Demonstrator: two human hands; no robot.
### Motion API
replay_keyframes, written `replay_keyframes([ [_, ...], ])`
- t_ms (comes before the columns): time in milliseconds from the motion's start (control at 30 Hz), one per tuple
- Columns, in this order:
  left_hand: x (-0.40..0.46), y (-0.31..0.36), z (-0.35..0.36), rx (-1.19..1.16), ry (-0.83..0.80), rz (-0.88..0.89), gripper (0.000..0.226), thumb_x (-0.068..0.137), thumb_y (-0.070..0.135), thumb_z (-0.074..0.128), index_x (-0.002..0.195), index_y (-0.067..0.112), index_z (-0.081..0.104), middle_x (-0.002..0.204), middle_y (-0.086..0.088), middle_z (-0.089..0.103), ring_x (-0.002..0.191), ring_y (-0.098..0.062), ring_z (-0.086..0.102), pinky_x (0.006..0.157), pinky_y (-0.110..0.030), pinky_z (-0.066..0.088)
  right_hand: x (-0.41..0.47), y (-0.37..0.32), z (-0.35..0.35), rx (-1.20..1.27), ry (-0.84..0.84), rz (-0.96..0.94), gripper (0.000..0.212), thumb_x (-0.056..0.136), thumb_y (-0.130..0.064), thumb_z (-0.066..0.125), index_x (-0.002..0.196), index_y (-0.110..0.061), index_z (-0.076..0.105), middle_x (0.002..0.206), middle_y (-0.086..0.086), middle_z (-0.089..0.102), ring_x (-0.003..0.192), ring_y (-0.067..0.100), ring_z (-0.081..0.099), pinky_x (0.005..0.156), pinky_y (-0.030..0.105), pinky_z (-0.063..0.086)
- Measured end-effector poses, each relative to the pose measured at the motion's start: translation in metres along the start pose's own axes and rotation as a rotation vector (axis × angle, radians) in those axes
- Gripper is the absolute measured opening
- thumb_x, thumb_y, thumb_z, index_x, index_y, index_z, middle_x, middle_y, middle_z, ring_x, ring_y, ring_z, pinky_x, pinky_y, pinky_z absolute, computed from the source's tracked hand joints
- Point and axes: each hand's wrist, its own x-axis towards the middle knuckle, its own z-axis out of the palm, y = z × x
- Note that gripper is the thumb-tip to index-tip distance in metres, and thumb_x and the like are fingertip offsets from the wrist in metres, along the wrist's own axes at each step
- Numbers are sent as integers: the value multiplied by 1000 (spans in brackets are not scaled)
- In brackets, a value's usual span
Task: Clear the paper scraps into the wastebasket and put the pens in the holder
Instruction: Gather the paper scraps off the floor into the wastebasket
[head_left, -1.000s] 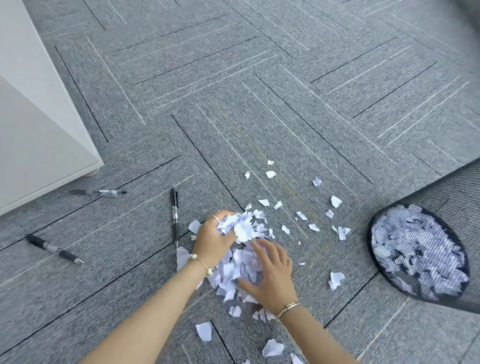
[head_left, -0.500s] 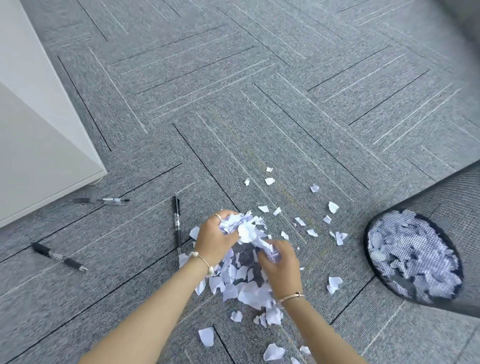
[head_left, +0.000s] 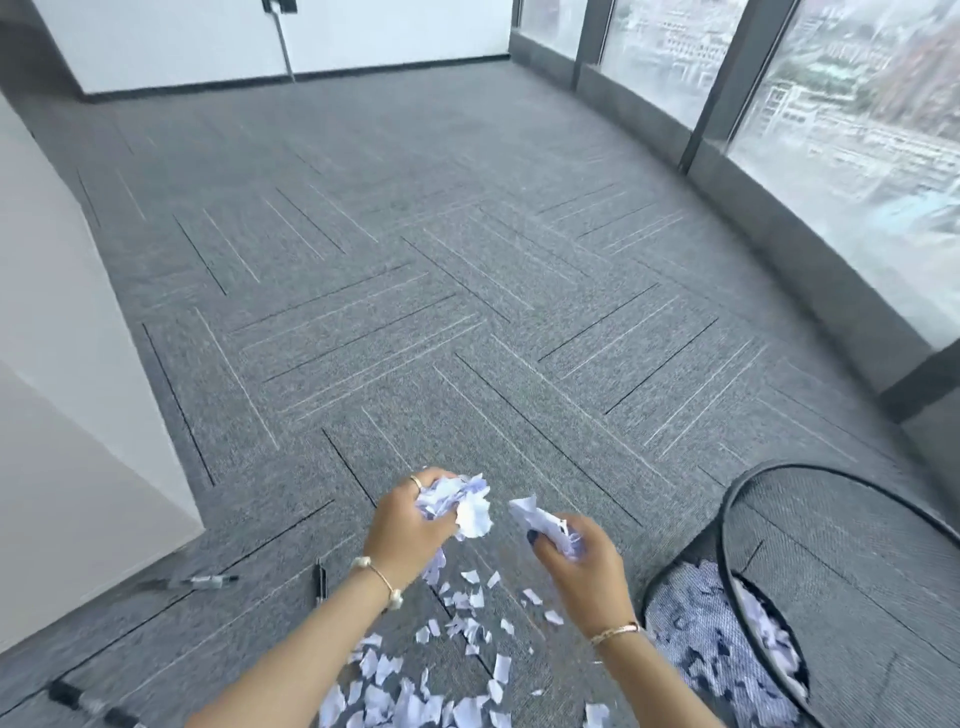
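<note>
My left hand (head_left: 410, 525) grips a big bunch of white paper scraps (head_left: 465, 501), lifted above the carpet. My right hand (head_left: 579, 558) grips a smaller bunch of scraps (head_left: 540, 522) just to the right of it. Many loose scraps (head_left: 415, 691) lie on the carpet under my forearms. A black mesh wastebasket (head_left: 727, 519) lies tipped on its side at the lower right, with scraps (head_left: 722, 634) inside it. Three black pens lie on the carpet to the left: one (head_left: 205, 581) by the white cabinet, one (head_left: 321, 579) beside my left forearm, one (head_left: 91, 705) at the bottom left. No pen holder is in view.
A white cabinet (head_left: 62, 415) fills the left side. Grey carpet (head_left: 415, 312) stretches ahead to a white wall. Tall windows (head_left: 831, 130) with dark frames curve along the right.
Both hands have lifted off the carpet with scraps in them and moved apart. The camera has tilted up, so the room and windows have come into view.
</note>
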Motion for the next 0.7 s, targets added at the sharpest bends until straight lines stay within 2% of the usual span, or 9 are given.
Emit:
replay_keyframes([
  [67, 5, 25, 0, 29, -33, 35, 32, 74, 14, 65, 106, 13, 59, 70, 6, 61, 47, -15, 45, 38, -15, 32, 5, -13, -24, 63, -1, 17, 25, 77, -37, 64, 92, -18, 57, 76, -1, 55, 58, 9, 43, 52, 20, 35],
  [167, 11, 67, 9, 38, -56, 81, 34, 74, 13, 65, 108, 15, 59, 73, 5, 62, 48, -18, 47, 42, -23, 37, 7, -31, -65, 116, 48, 26, 40, 76, -33, 66, 110, -13, 55, 96, 3, 60, 77, 17, 55, 66, 28, 48],
  [267, 11, 112, 35, -18, -109, 140, 29, 71, 10, 67, 98, 20, 62, 79, -2, 68, 58, -27, 59, 53, -34, 51, 1, -40, -114, 166, 128, -27, 22, 77, -22, 68, 93, -9, 62, 72, -3, 58, 66, 12, 55, 63, 22, 45],
  [300, 9, 126, 47, -47, -131, 156, 26, 71, 10, 68, 92, 24, 62, 78, -1, 68, 62, -25, 62, 56, -32, 53, -2, -40, -132, 177, 146, -41, 6, 76, -19, 68, 78, -16, 63, 59, -8, 55, 55, 7, 50, 54, 17, 40],
  [367, 3, 153, 74, -101, -194, 178, 25, 70, 9, 69, 88, 24, 62, 76, 1, 67, 60, -14, 61, 52, -18, 49, -10, -32, -166, 178, 177, -48, 15, 76, -18, 68, 65, -18, 59, 48, -10, 52, 43, 4, 42, 46, 18, 35],
  [467, -9, 182, 124, -136, -287, 200, 31, 62, 18, 64, 93, 17, 63, 78, -3, 70, 61, -15, 61, 53, -23, 48, -24, -4, -210, 163, 236, -8, 16, 77, -20, 68, 70, -7, 59, 56, -1, 57, 48, 6, 47, 50, 20, 37],
  [533, -19, 195, 159, -165, -334, 199, 21, 62, 15, 62, 82, 21, 63, 74, -1, 69, 62, -18, 61, 57, -26, 49, -33, 19, -230, 155, 277, 33, 15, 77, -20, 68, 73, -8, 61, 60, 5, 61, 51, 7, 50, 49, 15, 38],
  [633, -33, 200, 207, -190, -410, 202, 26, 71, 7, 63, 72, 32, 57, 69, 13, 63, 52, 0, 54, 52, -12, 41, -38, 59, -245, 138, 309, 114, 9, 75, -26, 69, 77, -21, 61, 71, -6, 66, 63, 11, 59, 54, 16, 42],
  [700, -38, 194, 233, -162, -468, 203, 30, 71, 13, 69, 81, 37, 54, 88, 15, 62, 69, 13, 53, 61, 0, 38, -39, 85, -249, 114, 332, 150, 21, 70, -32, 71, 85, -28, 57, 83, -13, 62, 74, 11, 59, 60, 18, 40],
])
